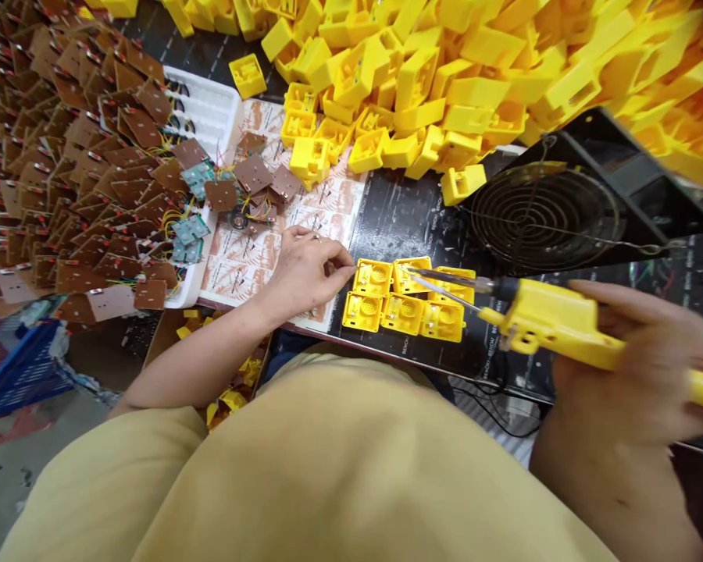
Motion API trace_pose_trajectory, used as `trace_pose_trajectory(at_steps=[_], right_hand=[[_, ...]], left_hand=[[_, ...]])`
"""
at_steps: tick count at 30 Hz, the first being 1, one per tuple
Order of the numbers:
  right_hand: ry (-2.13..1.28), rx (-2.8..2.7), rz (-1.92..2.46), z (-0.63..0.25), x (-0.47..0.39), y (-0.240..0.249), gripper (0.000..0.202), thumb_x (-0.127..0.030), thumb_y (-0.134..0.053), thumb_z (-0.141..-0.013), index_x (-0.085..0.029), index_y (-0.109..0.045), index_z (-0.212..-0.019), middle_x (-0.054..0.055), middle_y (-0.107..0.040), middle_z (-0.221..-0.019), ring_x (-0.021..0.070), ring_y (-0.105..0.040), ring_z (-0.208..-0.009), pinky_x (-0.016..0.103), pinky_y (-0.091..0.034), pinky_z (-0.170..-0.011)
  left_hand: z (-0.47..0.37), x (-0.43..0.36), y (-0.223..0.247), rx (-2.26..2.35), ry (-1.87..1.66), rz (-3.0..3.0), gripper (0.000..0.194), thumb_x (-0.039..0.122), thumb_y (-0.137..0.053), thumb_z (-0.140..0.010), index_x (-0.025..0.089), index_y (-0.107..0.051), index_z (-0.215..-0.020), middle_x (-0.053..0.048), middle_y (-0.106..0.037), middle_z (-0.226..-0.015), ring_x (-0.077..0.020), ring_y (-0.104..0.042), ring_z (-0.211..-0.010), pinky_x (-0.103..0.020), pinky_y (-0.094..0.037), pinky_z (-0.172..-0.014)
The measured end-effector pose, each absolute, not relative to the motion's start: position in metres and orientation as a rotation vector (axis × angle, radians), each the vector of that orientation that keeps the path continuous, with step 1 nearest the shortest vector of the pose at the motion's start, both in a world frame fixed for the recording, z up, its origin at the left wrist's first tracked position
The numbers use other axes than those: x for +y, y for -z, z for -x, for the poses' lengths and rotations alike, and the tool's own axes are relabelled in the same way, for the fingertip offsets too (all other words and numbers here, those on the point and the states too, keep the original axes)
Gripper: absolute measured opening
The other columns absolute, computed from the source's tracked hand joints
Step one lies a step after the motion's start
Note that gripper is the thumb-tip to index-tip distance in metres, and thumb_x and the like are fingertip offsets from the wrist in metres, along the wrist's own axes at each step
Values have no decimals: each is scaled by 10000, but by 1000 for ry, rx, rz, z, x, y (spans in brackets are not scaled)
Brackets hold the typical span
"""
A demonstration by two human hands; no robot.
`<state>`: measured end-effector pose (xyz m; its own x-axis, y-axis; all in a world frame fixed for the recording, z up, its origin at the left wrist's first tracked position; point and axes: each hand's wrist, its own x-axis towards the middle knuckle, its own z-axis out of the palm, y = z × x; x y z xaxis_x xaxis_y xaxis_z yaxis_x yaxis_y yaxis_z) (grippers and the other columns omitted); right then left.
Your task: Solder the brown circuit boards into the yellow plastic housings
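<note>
My right hand is wrapped round a yellow soldering tool with a dark barrel and a thin metal guide. The tool's tips reach over the upper row of several small yellow housings, which lie open side up in two rows on the black mat. At the left end of these rows is my left hand, its thumb and index finger brought close together beside the upper left housing. Whether something tiny is between those fingertips cannot be made out.
Yellow housings are heaped across the back. A black fan stands at the right. Brown circuit boards are piled at the left, beside a white foam tray. A blue basket is lower left.
</note>
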<state>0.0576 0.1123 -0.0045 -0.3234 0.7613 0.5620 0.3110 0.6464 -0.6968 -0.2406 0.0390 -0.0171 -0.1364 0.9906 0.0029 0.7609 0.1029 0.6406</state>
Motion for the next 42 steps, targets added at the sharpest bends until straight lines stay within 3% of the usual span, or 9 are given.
trace_pose_trajectory(at_steps=[2, 4, 7, 11, 23, 33, 38, 42], right_hand=[[-549, -1888, 847, -51, 105, 5, 344, -307, -682, -896, -351, -722, -1235, 0, -720, -784, 141, -587, -501, 273, -419, -402], [-535, -2039, 802, -48, 99, 3, 482, -245, -753, -836, -350, -678, -1301, 1, -759, -894, 147, -648, -565, 258, -481, -441], [-460, -2260, 652, -46, 97, 0, 508, -261, -745, -860, -320, -622, -1349, 14, -768, -946, 176, -717, -687, 265, -572, -564], [-427, -2388, 569, -44, 101, 0, 451, -258, -712, -900, -269, -596, -1336, 25, -764, -944, 176, -731, -751, 264, -597, -652], [-429, -2469, 434, -36, 104, -10, 790, -186, -785, -840, -308, -413, -1526, -15, -768, -1005, 187, -745, -766, 288, -651, -732], [-480, -2499, 303, -28, 109, -27, 674, -149, -791, -823, -242, -521, -1433, 4, -761, -940, 168, -726, -741, 293, -642, -732], [-564, -2481, 466, -35, 106, -26, 491, -218, -661, -940, -288, -545, -1412, 0, -760, -999, 171, -740, -816, 278, -637, -795], [-481, -2495, 434, -30, 106, -23, 632, -184, -705, -903, -274, -471, -1483, 6, -761, -990, 175, -741, -804, 274, -639, -799]], left_hand=[[239, 40, 16, 1963, -701, -1719, 131, 287, -630, -823, 220, -709, -744, 27, -754, -754, -173, -655, -783, -468, -323, -1096], [237, 41, 15, 1972, -695, -1726, 133, 277, -612, -814, 219, -697, -730, 29, -753, -757, -168, -646, -768, -467, -325, -1100], [235, 42, 13, 1980, -654, -1731, 133, 274, -600, -808, 209, -681, -725, 23, -748, -764, -167, -645, -759, -471, -320, -1106], [236, 46, 10, 1969, -594, -1719, 113, 270, -604, -796, 202, -676, -742, 21, -746, -769, -165, -649, -751, -476, -320, -1107], [237, 53, 5, 1942, -489, -1871, 132, 255, -590, -789, 197, -690, -726, 17, -729, -711, -168, -642, -731, -460, -370, -1080], [234, 54, 6, 1950, -526, -1882, 97, 246, -595, -749, 197, -661, -696, 21, -705, -680, -167, -619, -712, -456, -392, -1039], [233, 51, 7, 1946, -562, -1862, 111, 257, -590, -761, 196, -666, -708, 13, -719, -713, -175, -626, -744, -438, -399, -1012], [234, 52, 10, 1958, -533, -1873, 120, 259, -582, -766, 199, -672, -712, 10, -719, -716, -178, -627, -746, -444, -396, -1003]])
